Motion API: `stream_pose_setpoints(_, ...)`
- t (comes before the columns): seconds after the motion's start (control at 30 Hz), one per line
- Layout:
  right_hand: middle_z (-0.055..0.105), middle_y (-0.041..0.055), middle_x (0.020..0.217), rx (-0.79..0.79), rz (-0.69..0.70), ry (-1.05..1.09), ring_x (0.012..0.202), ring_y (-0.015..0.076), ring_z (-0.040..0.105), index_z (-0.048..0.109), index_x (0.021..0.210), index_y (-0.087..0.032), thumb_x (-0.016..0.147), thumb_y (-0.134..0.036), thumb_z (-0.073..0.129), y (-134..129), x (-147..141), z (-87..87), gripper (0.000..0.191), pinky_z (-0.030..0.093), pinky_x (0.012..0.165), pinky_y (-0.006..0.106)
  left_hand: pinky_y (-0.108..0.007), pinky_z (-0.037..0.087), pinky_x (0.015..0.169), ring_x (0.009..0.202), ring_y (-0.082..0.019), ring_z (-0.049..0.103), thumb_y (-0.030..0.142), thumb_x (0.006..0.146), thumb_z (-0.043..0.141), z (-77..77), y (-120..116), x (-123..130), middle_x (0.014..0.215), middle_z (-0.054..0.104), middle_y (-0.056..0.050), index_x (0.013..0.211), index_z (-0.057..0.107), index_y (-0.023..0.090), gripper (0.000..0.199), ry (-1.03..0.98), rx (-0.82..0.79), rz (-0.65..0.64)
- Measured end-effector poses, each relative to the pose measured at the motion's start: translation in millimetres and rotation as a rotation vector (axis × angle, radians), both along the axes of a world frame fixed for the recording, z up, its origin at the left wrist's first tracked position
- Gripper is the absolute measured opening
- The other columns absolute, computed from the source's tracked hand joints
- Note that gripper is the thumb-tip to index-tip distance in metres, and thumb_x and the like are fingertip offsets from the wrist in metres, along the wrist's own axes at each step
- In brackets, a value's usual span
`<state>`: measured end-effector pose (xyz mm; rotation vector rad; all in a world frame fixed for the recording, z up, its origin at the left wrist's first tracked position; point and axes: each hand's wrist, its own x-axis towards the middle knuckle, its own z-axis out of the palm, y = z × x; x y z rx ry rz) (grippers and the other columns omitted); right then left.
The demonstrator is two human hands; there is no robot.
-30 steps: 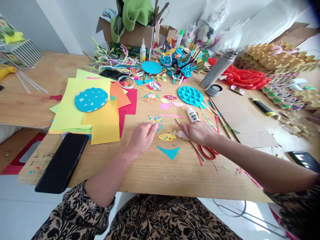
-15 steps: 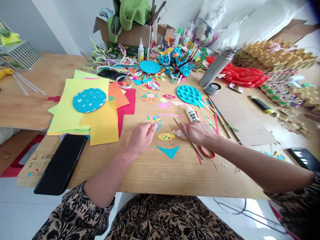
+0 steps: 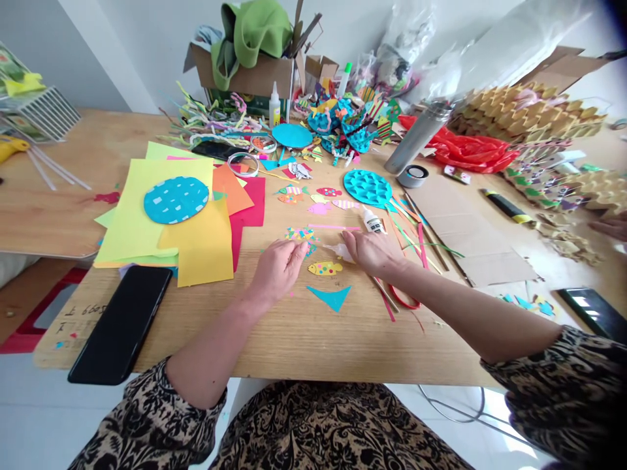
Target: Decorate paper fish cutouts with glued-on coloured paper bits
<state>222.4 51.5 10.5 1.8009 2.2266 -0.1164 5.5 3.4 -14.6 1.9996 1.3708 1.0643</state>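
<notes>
My left hand (image 3: 279, 269) rests by a small pile of coloured paper bits (image 3: 300, 233), its thumb and fingers pinched together. What they hold, if anything, is too small to make out. My right hand (image 3: 373, 253) is closed round a small white glue bottle (image 3: 341, 250), whose thin nozzle points left toward my left fingers. Below the nozzle lies a yellow paper fish (image 3: 324, 268) with coloured dots, and nearer me a blue paper triangle (image 3: 332, 298). A second glue bottle (image 3: 373, 220) lies just beyond my right hand. Several paper fish (image 3: 319, 208) lie farther back.
Coloured paper sheets (image 3: 206, 251) and a black phone (image 3: 122, 323) lie at left. To the right are red-handled scissors (image 3: 405, 300), thin sticks, paper strips and cardboard (image 3: 470, 241). A metal flask (image 3: 416, 138) stands behind. Another person's hand (image 3: 610, 227) shows at the right edge.
My right hand has moved left and slightly away from me, bringing the glue bottle closer to my left fingers. My left hand has stayed in place.
</notes>
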Motion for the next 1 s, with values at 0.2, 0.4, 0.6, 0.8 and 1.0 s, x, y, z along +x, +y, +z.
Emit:
stream_pose_setpoints(0.2, 0.074, 0.0149, 0.099, -0.006, 0.020, 0.010, 0.094, 0.0257, 0.068, 0.067, 0.097, -0.015, 0.102, -0.044, 0.014, 1.4, -2.1, -0.1, 0.060, 0.042, 0.073, 0.032, -0.030, 0.049, 0.072, 0.078, -0.017, 0.065, 0.036, 0.100, 0.039, 1.7, -0.6, 0.6, 0.081, 0.069, -0.006, 0.084, 0.067, 0.017, 0.037, -0.001, 0.002, -0.001)
stream_pose_setpoints(0.4, 0.074, 0.0154, 0.099, 0.004, 0.020, 0.016, 0.094, 0.0276, 0.069, 0.068, 0.089, -0.016, 0.102, -0.046, 0.012, 2.3, -2.7, -2.2, 0.065, 0.042, 0.072, 0.033, -0.031, 0.050, 0.072, 0.078, -0.018, 0.065, 0.037, 0.100, 0.039, -0.1, -0.5, 0.6, 0.082, 0.070, -0.007, 0.084, 0.067, 0.017, 0.038, -0.002, -0.012, -0.001)
stream_pose_setpoints(0.6, 0.075, 0.0152, 0.093, 0.018, 0.014, 0.056, 0.086, 0.0268, 0.070, 0.069, 0.095, -0.015, 0.102, -0.043, 0.011, 5.9, -13.3, 3.7, 0.065, 0.038, 0.064, 0.032, -0.031, 0.049, 0.072, 0.078, -0.019, 0.066, 0.038, 0.100, 0.039, -1.7, 0.6, 0.4, 0.080, 0.070, -0.007, 0.085, 0.068, 0.017, 0.039, 0.004, -0.004, -0.005)
stream_pose_setpoints(0.8, 0.074, 0.0127, 0.089, 0.025, 0.062, 0.082, 0.084, 0.0264, 0.070, 0.065, 0.106, -0.016, 0.103, -0.038, 0.012, 6.3, -25.2, -4.6, 0.057, 0.035, 0.060, 0.031, -0.028, 0.049, 0.070, 0.076, -0.017, 0.066, 0.037, 0.100, 0.039, -1.7, 1.7, -1.0, 0.082, 0.071, -0.006, 0.084, 0.067, 0.017, 0.039, -0.022, 0.006, 0.018)
stream_pose_setpoints(1.0, 0.073, 0.0154, 0.088, 0.041, 0.061, 0.059, 0.082, 0.0270, 0.070, 0.064, 0.106, -0.015, 0.103, -0.040, 0.016, 8.7, -15.4, -10.1, 0.055, 0.038, 0.063, 0.031, -0.029, 0.049, 0.071, 0.077, -0.017, 0.066, 0.036, 0.100, 0.039, 1.2, 1.7, -1.9, 0.082, 0.071, -0.007, 0.084, 0.067, 0.016, 0.038, -0.033, 0.016, 0.028)
